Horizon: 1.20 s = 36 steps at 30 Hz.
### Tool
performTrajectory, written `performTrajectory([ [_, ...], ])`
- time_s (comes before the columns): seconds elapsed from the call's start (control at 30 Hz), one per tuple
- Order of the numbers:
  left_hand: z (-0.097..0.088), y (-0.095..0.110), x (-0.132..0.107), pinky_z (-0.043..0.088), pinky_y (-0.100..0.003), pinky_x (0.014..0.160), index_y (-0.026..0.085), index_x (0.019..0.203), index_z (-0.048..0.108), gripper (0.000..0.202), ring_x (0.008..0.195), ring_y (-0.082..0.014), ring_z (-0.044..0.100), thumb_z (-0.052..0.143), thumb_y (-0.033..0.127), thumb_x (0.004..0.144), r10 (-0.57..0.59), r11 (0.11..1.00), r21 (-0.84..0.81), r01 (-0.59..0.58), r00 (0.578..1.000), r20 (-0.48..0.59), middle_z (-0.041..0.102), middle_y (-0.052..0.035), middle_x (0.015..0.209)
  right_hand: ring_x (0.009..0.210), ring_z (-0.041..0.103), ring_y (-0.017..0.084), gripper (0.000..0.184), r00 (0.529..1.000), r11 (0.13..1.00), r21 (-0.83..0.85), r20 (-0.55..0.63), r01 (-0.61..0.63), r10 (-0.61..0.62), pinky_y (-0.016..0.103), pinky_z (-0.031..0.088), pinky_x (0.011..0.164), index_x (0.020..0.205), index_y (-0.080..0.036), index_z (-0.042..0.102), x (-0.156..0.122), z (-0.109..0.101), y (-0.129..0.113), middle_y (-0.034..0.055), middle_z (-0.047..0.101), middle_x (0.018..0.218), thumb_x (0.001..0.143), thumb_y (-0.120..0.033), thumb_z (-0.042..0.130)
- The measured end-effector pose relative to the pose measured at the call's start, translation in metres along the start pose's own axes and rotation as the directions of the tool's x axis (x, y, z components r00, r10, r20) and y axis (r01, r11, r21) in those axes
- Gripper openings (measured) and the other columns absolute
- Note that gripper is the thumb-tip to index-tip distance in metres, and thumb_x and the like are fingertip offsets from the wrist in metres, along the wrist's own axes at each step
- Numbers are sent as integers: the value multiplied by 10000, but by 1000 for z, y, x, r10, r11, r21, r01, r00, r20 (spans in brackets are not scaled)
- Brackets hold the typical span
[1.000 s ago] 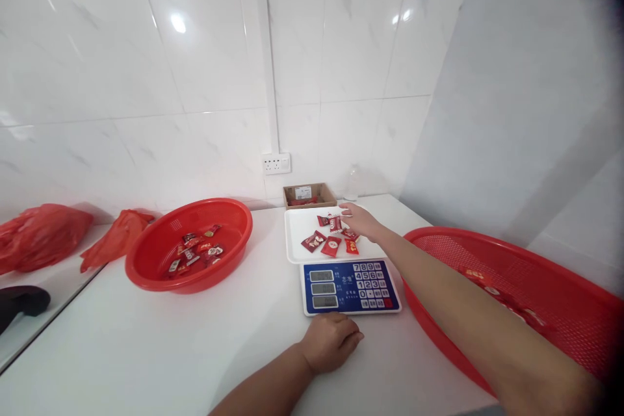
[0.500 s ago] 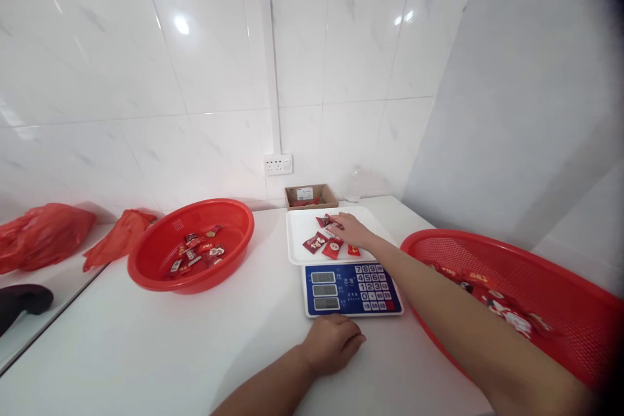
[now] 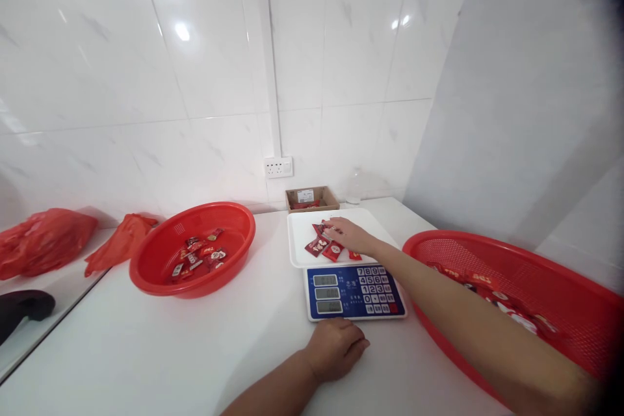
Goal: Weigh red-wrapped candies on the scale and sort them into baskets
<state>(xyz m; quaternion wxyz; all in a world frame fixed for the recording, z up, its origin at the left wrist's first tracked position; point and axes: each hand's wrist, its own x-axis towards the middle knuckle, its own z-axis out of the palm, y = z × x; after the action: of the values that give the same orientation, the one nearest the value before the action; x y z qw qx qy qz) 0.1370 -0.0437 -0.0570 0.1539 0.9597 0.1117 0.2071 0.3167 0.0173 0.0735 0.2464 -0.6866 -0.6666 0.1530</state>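
My right hand (image 3: 351, 235) lies palm down over the white weighing tray (image 3: 298, 253), its fingers stretched out and touching small red candy packets (image 3: 318, 246). Several packets lie under and beside the fingertips, some partly hidden by the hand. Below the tray is the blue scale panel (image 3: 351, 292) with three small displays and a keypad; the digits are too blurred to read. My left hand (image 3: 337, 350) rests on the table just in front of the scale. Its fingers are curled in loosely, with nothing showing in them.
A red basin (image 3: 146, 273) with several packets stands left. On the right is a larger red basket (image 3: 575, 292) with more packets, partly behind my right forearm. Behind the scale are a cardboard box (image 3: 312, 198) and a clear container (image 3: 355, 187). Red plastic bags (image 3: 46, 240) lie far left.
The packets on the tray lie closer together, and my right fingers have shifted slightly over them. My left hand stays in front of the scale. The whole view has moved slightly.
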Motion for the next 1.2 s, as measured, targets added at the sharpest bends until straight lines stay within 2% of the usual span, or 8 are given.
performTrajectory([
  [0.07, -1, 0, 0, 420, -215, 601, 169, 804, 596, 202, 671, -136, 588, 433, 267, 871, 14, 1000, 5, -14, 1000, 10, 646, -35, 755, 1220, 420, 222, 399, 1000, 999, 45, -3, 0, 0, 374, 303, 1027, 1203, -233, 541, -20, -21, -4, 52, 515, 1305, 889, -418, 380],
  [0.23, -1, 1, 1, 409, -213, 600, 168, 819, 597, 219, 668, -129, 579, 420, 280, 881, 53, 999, 9, -54, 998, 44, 639, -35, 748, 1129, 512, 283, 393, 997, 987, 144, 41, -69, 64, 401, 363, 983, 1124, -305, 617, -106, -54, -12, 7, 597, 1216, 744, -403, 615],
  [0.33, 0, 2, 2, 409, -221, 604, 169, 811, 602, 232, 668, -134, 580, 414, 284, 880, 79, 997, 3, -80, 996, 46, 637, -36, 737, 1098, 530, 301, 397, 991, 954, 270, 62, -128, 116, 404, 388, 954, 1084, -337, 644, -161, -40, -16, 18, 632, 1158, 691, -386, 670],
  [0.43, 1, 3, 2, 404, -222, 580, 172, 786, 602, 250, 637, -130, 574, 402, 288, 882, 87, 996, -3, -87, 996, 38, 627, -29, 704, 972, 591, 267, 244, 971, 930, 320, 208, -182, 118, 362, 438, 874, 947, -332, 686, -192, -4, -15, 20, 685, 1011, 714, -383, 636],
  [0.53, 1, 3, 1, 407, -216, 573, 178, 776, 598, 247, 622, -122, 567, 400, 284, 881, 61, 997, -39, -62, 997, -47, 626, -19, 684, 777, 613, 199, 127, 946, 902, 380, 314, -202, 80, 284, 475, 704, 783, -274, 660, -196, 42, -6, -11, 684, 802, 779, -315, 540],
  [0.73, -3, 3, 0, 440, -256, 625, 163, 802, 592, 307, 660, -146, 564, 327, 282, 901, -18, 998, -56, 8, 984, -177, 631, -59, 711, 726, 609, 196, 168, 984, 861, 483, 151, -160, 98, 279, 457, 644, 701, -200, 606, -179, 105, 13, 3, 673, 731, 790, -284, 492],
  [0.93, -20, 10, 11, 447, -274, 651, 166, 866, 595, 232, 693, -151, 569, 380, 251, 883, 43, 997, -45, -59, 951, -306, 658, -64, 787, 688, 601, 190, 220, 991, 861, 492, 25, -126, 130, 283, 460, 628, 732, -201, 590, -180, 111, 18, 11, 660, 712, 824, -356, 464],
  [1.2, -40, 14, 38, 442, -295, 719, 175, 900, 610, 254, 777, -157, 580, 378, 278, 895, 53, 998, 38, -44, 961, -273, 654, -67, 854, 717, 609, 190, 206, 994, 883, 460, 0, -96, 109, 290, 462, 665, 774, -215, 596, -183, 113, 21, 12, 658, 751, 835, -349, 452],
])
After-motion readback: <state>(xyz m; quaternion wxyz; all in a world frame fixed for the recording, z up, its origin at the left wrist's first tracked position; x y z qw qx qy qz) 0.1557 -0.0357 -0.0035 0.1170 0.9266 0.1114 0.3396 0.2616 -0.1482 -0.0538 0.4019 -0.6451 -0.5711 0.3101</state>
